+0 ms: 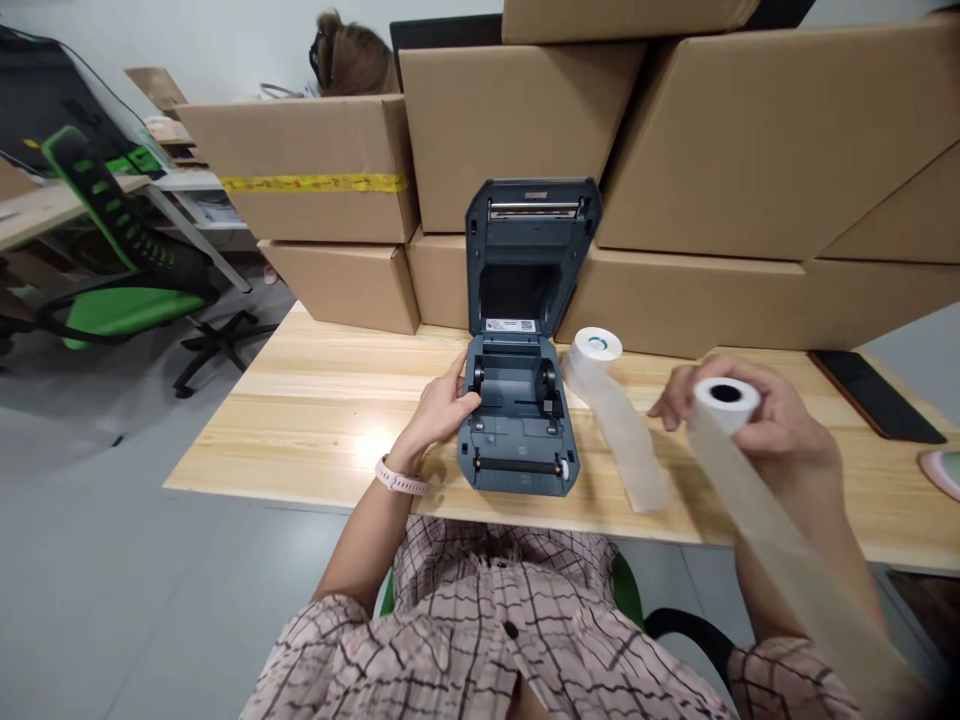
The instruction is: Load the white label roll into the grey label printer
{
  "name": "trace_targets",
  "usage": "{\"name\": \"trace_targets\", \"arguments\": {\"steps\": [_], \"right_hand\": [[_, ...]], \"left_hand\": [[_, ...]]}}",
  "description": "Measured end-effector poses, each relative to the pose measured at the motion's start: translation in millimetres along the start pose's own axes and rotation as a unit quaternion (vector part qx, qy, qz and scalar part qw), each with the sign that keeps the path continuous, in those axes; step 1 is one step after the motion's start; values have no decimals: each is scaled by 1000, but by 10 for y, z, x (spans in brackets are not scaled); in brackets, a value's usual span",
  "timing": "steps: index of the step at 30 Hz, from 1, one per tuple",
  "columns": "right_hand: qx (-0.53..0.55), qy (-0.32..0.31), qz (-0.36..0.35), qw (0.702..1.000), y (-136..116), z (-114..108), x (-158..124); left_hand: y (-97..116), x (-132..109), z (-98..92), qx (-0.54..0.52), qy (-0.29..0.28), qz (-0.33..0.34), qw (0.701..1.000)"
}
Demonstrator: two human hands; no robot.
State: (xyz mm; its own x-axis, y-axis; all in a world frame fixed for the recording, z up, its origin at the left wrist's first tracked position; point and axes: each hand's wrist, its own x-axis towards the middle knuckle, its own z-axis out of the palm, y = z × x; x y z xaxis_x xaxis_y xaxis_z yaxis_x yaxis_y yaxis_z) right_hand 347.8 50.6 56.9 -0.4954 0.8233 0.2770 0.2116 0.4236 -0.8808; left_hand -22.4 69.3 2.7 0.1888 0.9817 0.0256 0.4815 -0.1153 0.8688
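Observation:
A dark grey label printer (pixel 510 440) stands on the wooden table with its lid (pixel 532 245) raised, and its inner bay holds no roll. My left hand (pixel 442 405) grips the printer's left side, thumb over the rim. To the right, above the table, my right hand (pixel 795 435) is closed around a white paper roll (pixel 731 405) with a dark core hole. A long loose strip trails from this roll towards the lower right, blurred at its end. Between the printer and my right hand, a second white roll (pixel 596 345) stands on the table, its unwound strip reaching towards the front edge.
Stacked cardboard boxes (pixel 517 130) line the table's back. A dark phone (pixel 877 395) lies at the right, with a partly cut-off pink-rimmed object (pixel 941 470) near it. A green office chair (pixel 135 300) stands at the left. Another person's head (pixel 356 60) shows behind the boxes.

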Motion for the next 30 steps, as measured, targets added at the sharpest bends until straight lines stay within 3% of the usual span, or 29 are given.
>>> {"name": "trace_targets", "arguments": {"steps": [3,5,8,12,16,22,25,30], "right_hand": [[-161,-86,-47,982,-420,288,482],[-272,-140,-52,951,-480,535,847],[-381,-220,-31,898,-288,857,1263],[-427,-276,-9,861,-20,1066,1443],[-428,-280,-32,859,-113,1055,1241],[-374,-193,-111,901,-366,1093,392],[-389,-160,-113,900,-347,1240,36],[-415,-102,-115,897,-291,1437,-115]], "left_hand": [[-17,6,-2,-4,-1,0,1000],[-26,13,-2,-3,-5,-1,1000],[-40,27,1,-6,-4,-4,1000],[-51,46,12,13,1,-19,1000],[-42,50,18,29,9,-29,999],[24,9,-1,18,0,-20,1000],[50,-6,-4,11,2,-15,1000],[42,-2,5,19,5,-16,1000]]}}
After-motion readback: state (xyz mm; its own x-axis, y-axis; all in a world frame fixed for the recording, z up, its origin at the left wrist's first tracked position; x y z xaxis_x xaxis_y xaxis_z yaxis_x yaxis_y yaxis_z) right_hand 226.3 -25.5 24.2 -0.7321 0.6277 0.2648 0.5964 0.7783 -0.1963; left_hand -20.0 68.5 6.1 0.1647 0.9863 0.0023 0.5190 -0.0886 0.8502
